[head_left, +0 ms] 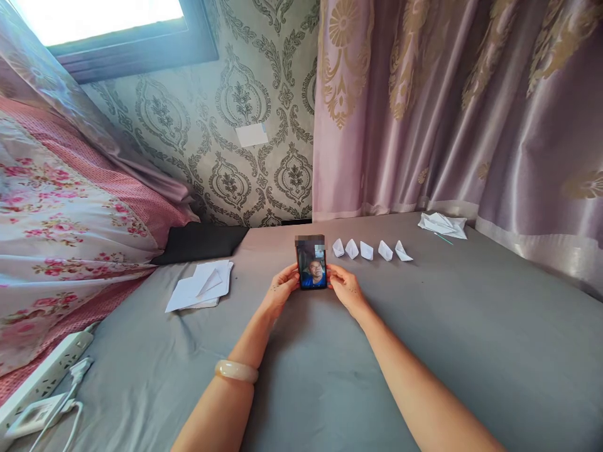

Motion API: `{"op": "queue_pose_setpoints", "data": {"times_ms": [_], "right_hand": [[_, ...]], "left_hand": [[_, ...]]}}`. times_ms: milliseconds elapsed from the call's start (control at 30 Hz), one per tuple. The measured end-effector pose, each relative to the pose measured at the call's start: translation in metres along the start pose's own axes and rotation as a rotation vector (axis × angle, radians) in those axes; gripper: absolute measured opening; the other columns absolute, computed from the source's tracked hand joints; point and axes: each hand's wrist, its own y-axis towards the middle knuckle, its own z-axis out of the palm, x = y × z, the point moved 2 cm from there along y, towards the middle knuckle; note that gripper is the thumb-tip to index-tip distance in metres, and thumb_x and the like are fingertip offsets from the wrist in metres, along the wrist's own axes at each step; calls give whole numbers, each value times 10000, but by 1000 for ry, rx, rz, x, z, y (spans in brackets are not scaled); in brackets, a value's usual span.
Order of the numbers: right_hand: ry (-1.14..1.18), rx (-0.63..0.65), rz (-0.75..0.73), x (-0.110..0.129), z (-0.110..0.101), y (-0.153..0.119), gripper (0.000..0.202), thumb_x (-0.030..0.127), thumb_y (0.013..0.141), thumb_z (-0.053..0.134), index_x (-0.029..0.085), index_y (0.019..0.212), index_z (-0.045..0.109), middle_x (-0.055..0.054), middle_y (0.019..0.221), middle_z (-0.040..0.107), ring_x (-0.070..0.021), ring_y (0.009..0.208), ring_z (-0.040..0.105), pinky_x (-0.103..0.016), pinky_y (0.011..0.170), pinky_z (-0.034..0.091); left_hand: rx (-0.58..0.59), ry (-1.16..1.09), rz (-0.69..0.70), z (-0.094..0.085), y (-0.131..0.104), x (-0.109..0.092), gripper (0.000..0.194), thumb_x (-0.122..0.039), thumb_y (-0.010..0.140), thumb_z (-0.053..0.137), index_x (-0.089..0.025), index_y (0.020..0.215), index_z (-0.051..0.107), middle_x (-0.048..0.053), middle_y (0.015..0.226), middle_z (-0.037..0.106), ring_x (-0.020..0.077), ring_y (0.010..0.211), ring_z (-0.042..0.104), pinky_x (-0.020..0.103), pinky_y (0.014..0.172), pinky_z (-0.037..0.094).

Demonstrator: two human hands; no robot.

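Note:
Both hands hold a smartphone (311, 262) upright above the grey sheet, one at each side edge. My left hand (284, 285) grips its left edge, and a pale bangle circles that forearm. On the opposite edge my right hand (345, 285) is closed, with part of its fingers behind the phone. The screen is lit and shows a person, with a small inset picture at the upper right. Just right of the phone, several folded white paper pieces (366, 251) stand in a row.
A stack of white paper (200, 289) lies at left, before a black folded cloth (203, 242). More crumpled or folded paper (443, 225) sits at the far right beside a thin green stick (443, 239). A power strip (49, 370) with cables is at lower left. Curtains (409, 107) hang behind.

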Motion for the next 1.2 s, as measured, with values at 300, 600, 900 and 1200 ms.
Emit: {"op": "queue_pose_setpoints", "data": {"times_ms": [300, 600, 900, 1200], "right_hand": [[27, -6, 4, -2, 1, 1, 366, 150, 761, 468, 197, 1036, 706, -35, 874, 758, -182, 784, 704, -301, 700, 568], [19, -10, -1, -7, 1, 3, 376, 171, 753, 469, 209, 1044, 705, -39, 880, 756, -201, 802, 706, -325, 706, 565], [-84, -140, -193, 6, -6, -3, 546, 165, 810, 435, 222, 1343, 538, -79, 1043, 718, -204, 924, 698, -342, 757, 555], [-11, -271, -171, 11, -11, -3, 678, 224, 852, 416, 189, 1503, 231, -83, 972, 705, -186, 773, 686, -330, 667, 554]], "left_hand": [[-16, -11, -10, 2, -2, -3, 619, -409, 642, 840, -180, 1194, 681, 108, 1119, 718, 241, 982, 654, 365, 921, 459], [-1, -8, -12, 3, -3, -5, 609, -403, 655, 829, -176, 1200, 675, 108, 1116, 720, 244, 982, 655, 357, 907, 464], [-3, -1, -13, 1, -1, -2, 617, -401, 674, 817, -175, 1226, 659, 112, 1133, 713, 247, 1007, 649, 354, 906, 462], [-7, 13, -26, -1, 0, 1, 613, -412, 681, 813, -182, 1227, 658, 114, 1158, 704, 247, 1024, 646, 348, 907, 458]]}}
